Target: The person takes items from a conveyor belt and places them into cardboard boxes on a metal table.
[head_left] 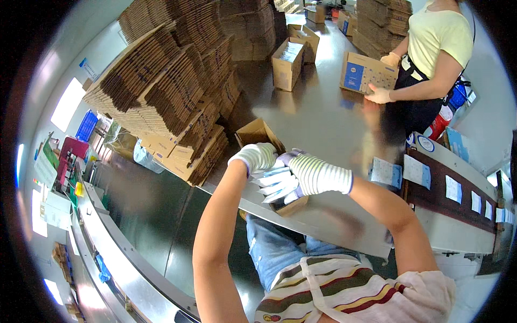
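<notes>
My left hand and my right hand, both in striped work gloves, are closed round a bunch of flat white-and-blue packets. The packets stand side by side and fan out a little between the gloves. Just beneath them is an open cardboard box near the table's edge. Its raised flap shows behind my left hand, and a corner shows below my right. The gloves and packets hide the inside of the box.
Tall stacks of folded cardboard rise at the left. To the right, a dark conveyor belt carries spaced white-and-blue packets. A co-worker's gloved hands hold a printed carton across the metal table. A filled carton stands farther back.
</notes>
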{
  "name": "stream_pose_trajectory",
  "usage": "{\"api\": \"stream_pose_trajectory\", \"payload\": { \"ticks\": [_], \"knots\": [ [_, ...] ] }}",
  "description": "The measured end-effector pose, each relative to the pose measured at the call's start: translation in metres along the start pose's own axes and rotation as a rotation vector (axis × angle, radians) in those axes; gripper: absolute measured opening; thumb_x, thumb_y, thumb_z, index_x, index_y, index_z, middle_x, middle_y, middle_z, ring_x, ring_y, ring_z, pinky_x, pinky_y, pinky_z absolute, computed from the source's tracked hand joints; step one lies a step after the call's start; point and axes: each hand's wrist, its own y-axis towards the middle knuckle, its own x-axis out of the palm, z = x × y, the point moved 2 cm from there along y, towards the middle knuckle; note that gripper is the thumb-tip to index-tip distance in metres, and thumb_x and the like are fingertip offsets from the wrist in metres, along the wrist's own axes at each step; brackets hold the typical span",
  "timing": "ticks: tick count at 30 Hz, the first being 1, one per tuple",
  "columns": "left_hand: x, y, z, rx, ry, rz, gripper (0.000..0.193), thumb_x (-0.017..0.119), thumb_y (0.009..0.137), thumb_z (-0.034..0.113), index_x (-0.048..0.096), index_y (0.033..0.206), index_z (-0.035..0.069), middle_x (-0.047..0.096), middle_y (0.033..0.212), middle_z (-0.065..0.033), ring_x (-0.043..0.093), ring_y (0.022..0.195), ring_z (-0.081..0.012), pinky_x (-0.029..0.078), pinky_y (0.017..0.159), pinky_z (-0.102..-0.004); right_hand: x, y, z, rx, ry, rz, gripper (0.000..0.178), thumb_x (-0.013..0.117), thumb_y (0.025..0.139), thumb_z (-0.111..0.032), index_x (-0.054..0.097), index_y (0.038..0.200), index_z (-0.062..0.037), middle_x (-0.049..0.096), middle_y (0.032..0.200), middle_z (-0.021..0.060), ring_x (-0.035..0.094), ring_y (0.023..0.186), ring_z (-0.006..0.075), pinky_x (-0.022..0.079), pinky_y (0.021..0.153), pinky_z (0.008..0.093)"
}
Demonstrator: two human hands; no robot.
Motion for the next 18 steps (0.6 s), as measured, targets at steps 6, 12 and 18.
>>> {"api": "stream_pose_trajectory", "payload": {
  "ticks": [6,12,18],
  "knots": [
    [0.031,0.044,0.007,0.110,0.241,-0.352,0.033,0.052,0.081,0.024,0.066,0.105,0.007,0.063,0.110,-0.0177,0.060,0.098,-0.0340,0.047,0.083,-0.0395,0.010,-0.043,-0.030,-0.189,-0.047,0.350,0.075,0.075,0.065,-0.045,0.048,0.119,-0.0010,0.054,0.115,0.0208,0.051,0.110,0.0359,0.037,0.100,0.0444],
    [0.081,0.049,-0.001,0.224,0.080,-0.426,0.033,0.053,0.081,0.026,0.066,0.105,0.007,0.064,0.108,-0.0161,0.062,0.095,-0.0274,0.048,0.080,-0.0381,0.064,-0.041,-0.020,-0.149,-0.492,0.258,0.009,0.050,0.079,-0.019,0.055,0.082,-0.0125,0.057,0.082,0.0068,0.057,0.089,0.0233,0.041,0.094,0.0464],
    [0.016,-0.033,0.068,0.135,0.008,-0.018,0.027,0.052,0.082,0.024,0.065,0.083,0.000,0.064,0.087,-0.0236,0.063,0.085,-0.0370,0.051,0.071,-0.0434,0.050,-0.059,-0.032,-0.175,-0.370,0.562,0.029,0.062,0.074,-0.035,0.059,0.092,-0.0125,0.057,0.094,0.0064,0.054,0.097,0.0238,0.037,0.098,0.0471]
  ]
}}
